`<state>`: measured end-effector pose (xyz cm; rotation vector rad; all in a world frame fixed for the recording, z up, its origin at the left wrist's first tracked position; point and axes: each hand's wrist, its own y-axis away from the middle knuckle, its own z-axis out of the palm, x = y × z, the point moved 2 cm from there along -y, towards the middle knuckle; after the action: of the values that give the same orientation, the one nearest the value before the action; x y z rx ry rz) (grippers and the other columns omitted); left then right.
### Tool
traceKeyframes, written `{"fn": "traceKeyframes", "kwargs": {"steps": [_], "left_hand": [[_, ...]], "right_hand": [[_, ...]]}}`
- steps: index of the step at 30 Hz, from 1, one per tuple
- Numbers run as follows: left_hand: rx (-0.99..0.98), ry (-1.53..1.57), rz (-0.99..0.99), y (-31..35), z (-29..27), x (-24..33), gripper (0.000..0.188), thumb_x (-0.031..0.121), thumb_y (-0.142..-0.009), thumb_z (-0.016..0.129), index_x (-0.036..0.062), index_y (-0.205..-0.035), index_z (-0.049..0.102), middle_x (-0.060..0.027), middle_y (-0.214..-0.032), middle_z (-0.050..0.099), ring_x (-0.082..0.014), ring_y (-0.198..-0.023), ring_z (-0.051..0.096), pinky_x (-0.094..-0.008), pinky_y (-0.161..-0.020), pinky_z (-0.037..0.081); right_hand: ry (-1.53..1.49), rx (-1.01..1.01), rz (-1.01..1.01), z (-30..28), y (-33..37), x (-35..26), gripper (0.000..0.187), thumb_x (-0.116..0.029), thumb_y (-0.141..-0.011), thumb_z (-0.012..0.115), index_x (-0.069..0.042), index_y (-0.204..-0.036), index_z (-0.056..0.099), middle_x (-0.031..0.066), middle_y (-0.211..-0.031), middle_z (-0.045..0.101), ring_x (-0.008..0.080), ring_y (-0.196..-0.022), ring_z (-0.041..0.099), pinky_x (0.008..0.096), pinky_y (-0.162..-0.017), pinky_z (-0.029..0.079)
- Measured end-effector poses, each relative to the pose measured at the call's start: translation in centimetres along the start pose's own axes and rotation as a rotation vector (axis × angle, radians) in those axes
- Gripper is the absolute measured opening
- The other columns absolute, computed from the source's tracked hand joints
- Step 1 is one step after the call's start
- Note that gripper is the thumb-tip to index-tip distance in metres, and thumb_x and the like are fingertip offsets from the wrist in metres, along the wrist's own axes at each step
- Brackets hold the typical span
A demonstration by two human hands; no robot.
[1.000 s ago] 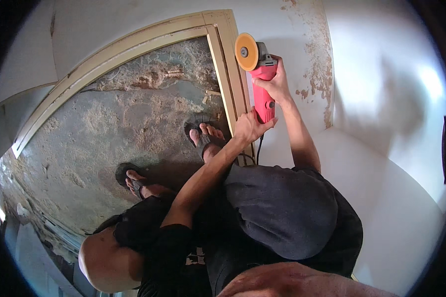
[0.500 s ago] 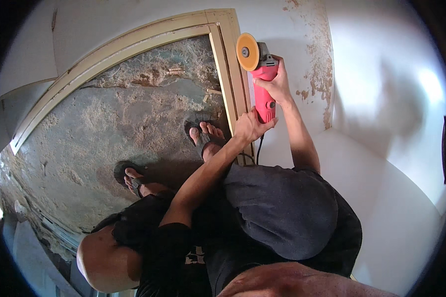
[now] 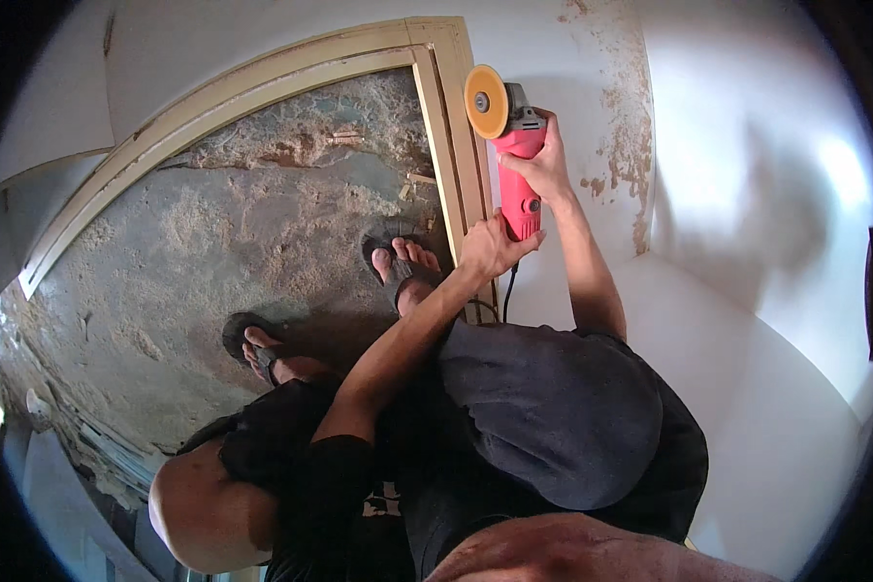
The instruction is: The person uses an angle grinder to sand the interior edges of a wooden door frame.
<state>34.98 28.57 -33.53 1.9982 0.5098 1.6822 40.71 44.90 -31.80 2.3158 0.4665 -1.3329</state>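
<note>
A pink angle grinder (image 3: 522,184) with a grey gear head is held up between both hands, its yellow disc (image 3: 487,103) at the far end. My right hand (image 3: 546,173) wraps round the body just below the head. Lower down, my left hand (image 3: 492,248) grips the rear end, where a dark power cord (image 3: 509,291) hangs away. The disc is beside the upper corner of a cream wooden frame (image 3: 448,126), and I cannot tell whether it touches. Motion of the disc is not discernible.
A rough, dusty grey floor (image 3: 194,262) lies inside the frame, with my sandalled feet (image 3: 403,267) on it. The white wall (image 3: 563,58) at the right has peeling brown patches (image 3: 626,145). Long pale strips (image 3: 107,436) lie at the lower left.
Almost nothing differs. Both hands keep the same hold on the grinder, and the whole picture has shifted only a few pixels.
</note>
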Motion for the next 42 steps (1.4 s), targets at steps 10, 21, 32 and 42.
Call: {"fn": "traceKeyframes", "kwargs": {"steps": [10,21,32,42], "left_hand": [[0.002,0.041,0.018,-0.2,0.3,-0.4,0.083,0.075,-0.079,0.070,-0.0005,-0.113,0.067,-0.0253,-0.091,0.075,-0.0432,-0.088,0.075,-0.0502,-0.081,0.060],[0.017,0.052,0.022,-0.1,-0.1,-0.2,0.081,0.073,-0.079,0.070,-0.0004,-0.112,0.067,-0.0260,-0.092,0.075,-0.0435,-0.089,0.074,-0.0503,-0.082,0.060],[0.003,0.085,-0.001,-0.1,-0.4,0.2,0.081,0.072,-0.079,0.072,-0.0014,-0.114,0.066,-0.0256,-0.091,0.075,-0.0424,-0.088,0.075,-0.0492,-0.082,0.060],[0.015,0.089,0.022,-0.6,0.1,-0.2,0.076,0.067,-0.081,0.072,-0.0024,-0.111,0.066,-0.0251,-0.088,0.074,-0.0415,-0.087,0.075,-0.0474,-0.082,0.059]], "right_hand": [[0.022,0.000,-0.001,0.1,-0.1,-0.5,0.081,0.000,-0.070,0.087,-0.001,-0.138,0.042,0.0108,-0.124,0.061,0.0201,-0.114,0.062,0.0378,-0.099,0.054],[0.012,0.014,0.023,0.4,-0.3,-0.8,0.079,0.002,-0.070,0.085,-0.001,-0.137,0.043,0.0103,-0.124,0.061,0.0197,-0.113,0.062,0.0374,-0.098,0.054],[0.006,0.012,0.006,0.1,-0.4,-0.4,0.078,0.003,-0.071,0.084,-0.002,-0.137,0.042,0.0104,-0.124,0.061,0.0191,-0.114,0.062,0.0374,-0.099,0.054],[-0.005,0.005,0.040,0.3,-0.8,-1.0,0.077,0.002,-0.071,0.084,-0.002,-0.136,0.043,0.0104,-0.124,0.061,0.0194,-0.113,0.062,0.0379,-0.100,0.054]]}}
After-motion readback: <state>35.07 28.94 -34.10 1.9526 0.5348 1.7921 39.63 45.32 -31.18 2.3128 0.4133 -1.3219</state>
